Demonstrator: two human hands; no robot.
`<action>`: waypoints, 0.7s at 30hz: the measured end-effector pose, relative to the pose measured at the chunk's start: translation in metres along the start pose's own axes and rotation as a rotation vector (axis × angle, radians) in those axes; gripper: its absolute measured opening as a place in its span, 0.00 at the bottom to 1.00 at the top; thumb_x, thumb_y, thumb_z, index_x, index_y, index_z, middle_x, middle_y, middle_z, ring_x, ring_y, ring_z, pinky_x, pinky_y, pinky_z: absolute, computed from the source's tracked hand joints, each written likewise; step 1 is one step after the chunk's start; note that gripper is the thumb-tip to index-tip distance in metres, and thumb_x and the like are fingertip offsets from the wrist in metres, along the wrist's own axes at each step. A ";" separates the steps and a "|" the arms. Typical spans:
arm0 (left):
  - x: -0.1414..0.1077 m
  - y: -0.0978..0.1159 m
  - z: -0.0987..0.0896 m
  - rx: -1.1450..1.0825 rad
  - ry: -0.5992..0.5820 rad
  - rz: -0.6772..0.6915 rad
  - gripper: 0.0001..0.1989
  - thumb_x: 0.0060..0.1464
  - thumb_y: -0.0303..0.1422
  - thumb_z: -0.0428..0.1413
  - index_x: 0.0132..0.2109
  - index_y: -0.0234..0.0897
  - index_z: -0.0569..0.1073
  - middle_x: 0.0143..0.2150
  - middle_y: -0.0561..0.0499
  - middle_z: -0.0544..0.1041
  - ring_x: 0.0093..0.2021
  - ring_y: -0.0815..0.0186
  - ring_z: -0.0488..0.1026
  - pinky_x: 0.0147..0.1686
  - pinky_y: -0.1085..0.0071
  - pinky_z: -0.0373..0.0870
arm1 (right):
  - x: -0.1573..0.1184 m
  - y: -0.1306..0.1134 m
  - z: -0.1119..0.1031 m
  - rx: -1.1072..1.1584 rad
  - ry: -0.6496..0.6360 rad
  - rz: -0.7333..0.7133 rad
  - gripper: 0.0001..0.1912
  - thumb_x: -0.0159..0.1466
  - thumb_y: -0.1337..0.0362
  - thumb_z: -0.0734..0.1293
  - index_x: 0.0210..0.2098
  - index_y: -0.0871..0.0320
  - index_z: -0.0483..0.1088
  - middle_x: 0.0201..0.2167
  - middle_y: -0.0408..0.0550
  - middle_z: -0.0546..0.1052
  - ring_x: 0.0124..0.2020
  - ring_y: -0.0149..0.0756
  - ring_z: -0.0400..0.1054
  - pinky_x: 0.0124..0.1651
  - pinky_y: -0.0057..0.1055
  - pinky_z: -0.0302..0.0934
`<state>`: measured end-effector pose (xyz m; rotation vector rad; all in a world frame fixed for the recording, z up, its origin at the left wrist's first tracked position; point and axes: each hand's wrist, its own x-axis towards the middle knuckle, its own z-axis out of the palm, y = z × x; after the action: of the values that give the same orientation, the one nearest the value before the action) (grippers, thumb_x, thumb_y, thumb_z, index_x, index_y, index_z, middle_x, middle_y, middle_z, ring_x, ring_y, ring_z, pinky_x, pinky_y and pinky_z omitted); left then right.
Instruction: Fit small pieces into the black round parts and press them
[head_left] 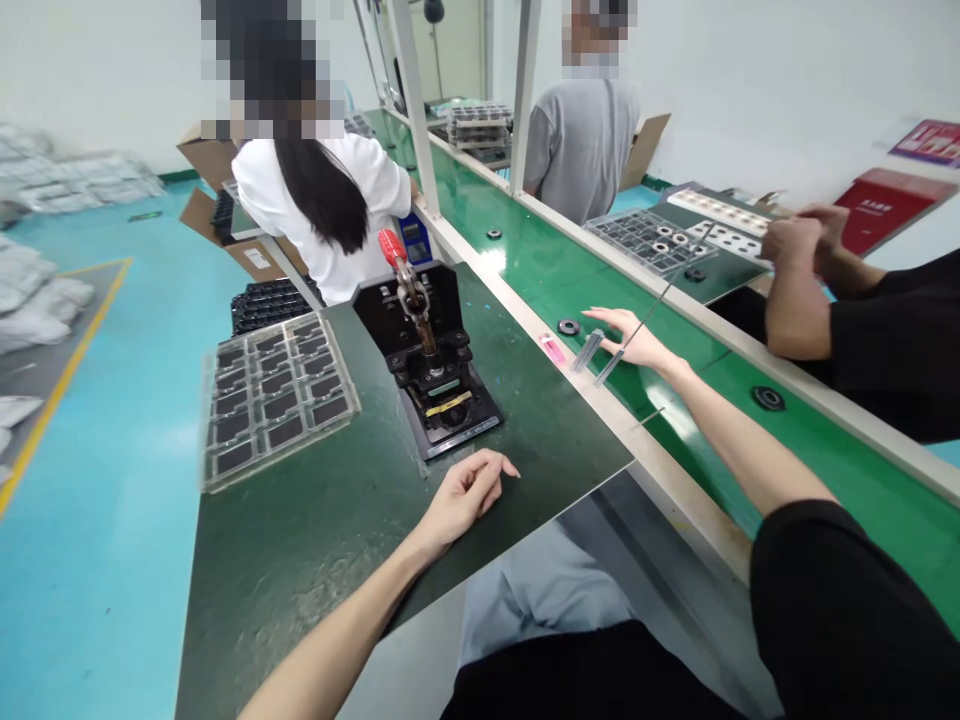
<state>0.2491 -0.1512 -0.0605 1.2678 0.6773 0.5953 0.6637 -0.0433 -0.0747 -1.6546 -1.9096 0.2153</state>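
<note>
Two bare hands show: right of a clear tray of black-celled inserts point(277, 400), the left hand point(465, 495) lies empty, loosely curled on the green mat point(540, 420), near a black hand press point(431, 390); farther right, the right hand point(626, 338) spreads open just beside thin metal strips point(589, 350) on the green conveyor point(825, 490).

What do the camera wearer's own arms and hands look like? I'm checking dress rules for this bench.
The left hand and right hand are bare, without gloves, and neither wrist shows a watch or band. The forearms are bare too; the right arm comes out of a loose black short sleeve.
</note>
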 end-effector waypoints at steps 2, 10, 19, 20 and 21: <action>0.000 0.000 0.000 -0.001 0.010 -0.001 0.28 0.62 0.58 0.55 0.41 0.34 0.74 0.19 0.62 0.57 0.19 0.75 0.49 0.22 0.74 0.44 | 0.024 -0.005 0.017 -0.035 -0.094 -0.108 0.22 0.64 0.59 0.68 0.57 0.56 0.77 0.60 0.56 0.78 0.65 0.53 0.69 0.67 0.55 0.60; 0.001 0.005 0.005 0.001 0.034 0.027 0.28 0.62 0.58 0.55 0.41 0.34 0.75 0.19 0.61 0.57 0.20 0.74 0.50 0.24 0.73 0.45 | -0.041 -0.011 -0.012 -0.117 -0.030 -0.021 0.16 0.67 0.56 0.66 0.47 0.55 0.82 0.50 0.54 0.83 0.50 0.50 0.78 0.56 0.46 0.69; 0.005 0.004 0.008 0.000 0.087 0.060 0.30 0.60 0.61 0.55 0.40 0.34 0.75 0.19 0.61 0.58 0.21 0.73 0.53 0.24 0.73 0.48 | -0.237 -0.094 -0.057 -0.374 0.597 0.532 0.31 0.61 0.35 0.65 0.31 0.56 0.82 0.23 0.56 0.80 0.24 0.47 0.76 0.28 0.38 0.64; 0.005 0.004 0.009 -0.005 0.094 0.067 0.30 0.60 0.61 0.55 0.39 0.34 0.75 0.19 0.61 0.58 0.21 0.73 0.52 0.23 0.73 0.48 | -0.243 -0.115 -0.045 -0.325 0.673 0.527 0.28 0.61 0.37 0.67 0.31 0.57 0.81 0.24 0.56 0.81 0.23 0.45 0.74 0.29 0.38 0.65; 0.005 0.004 0.010 -0.010 0.102 0.078 0.30 0.60 0.61 0.55 0.39 0.34 0.75 0.19 0.61 0.57 0.21 0.74 0.52 0.23 0.73 0.48 | -0.243 -0.137 -0.030 -0.219 0.684 0.507 0.25 0.62 0.41 0.69 0.31 0.58 0.81 0.26 0.55 0.81 0.23 0.43 0.74 0.31 0.37 0.67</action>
<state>0.2596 -0.1529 -0.0560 1.2654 0.7109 0.7308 0.5750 -0.3090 -0.0634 -1.9990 -1.0203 -0.3408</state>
